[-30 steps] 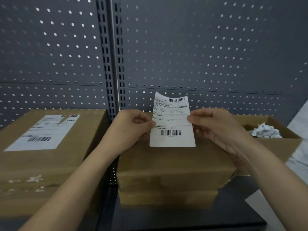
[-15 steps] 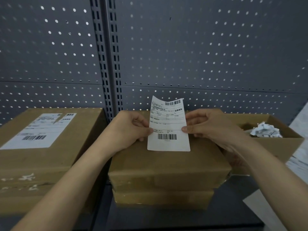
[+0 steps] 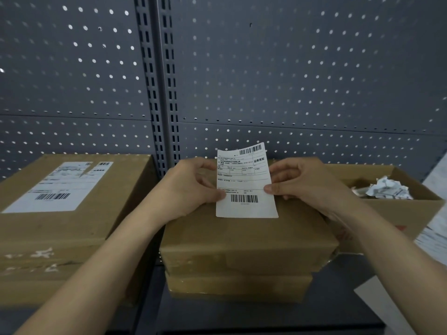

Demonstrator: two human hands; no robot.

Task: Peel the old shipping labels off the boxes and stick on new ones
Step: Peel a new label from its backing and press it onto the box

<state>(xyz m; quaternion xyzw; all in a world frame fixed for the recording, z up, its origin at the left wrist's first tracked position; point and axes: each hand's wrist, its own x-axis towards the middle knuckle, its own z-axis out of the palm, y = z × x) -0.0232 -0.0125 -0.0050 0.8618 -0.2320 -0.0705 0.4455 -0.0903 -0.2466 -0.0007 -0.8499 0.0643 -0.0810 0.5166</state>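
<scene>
Grey perforated back panel (image 3: 290,81), spanning the whole rear. Large brown box (image 3: 60,238), left, carrying a white printed label (image 3: 60,187) flat on its top face. Two flat brown boxes, centre, stacked: upper box (image 3: 246,240) on lower box (image 3: 237,286). Open carton (image 3: 399,211), right, just beside the stack, holding crumpled paper (image 3: 387,189). Left hand (image 3: 188,187) and right hand (image 3: 307,182), each pinching one side edge of the new label (image 3: 245,182) between thumb and fingers. That label stands above the upper box's top, barcode end lowest, top edge curling; contact with the cardboard cannot be told.
</scene>
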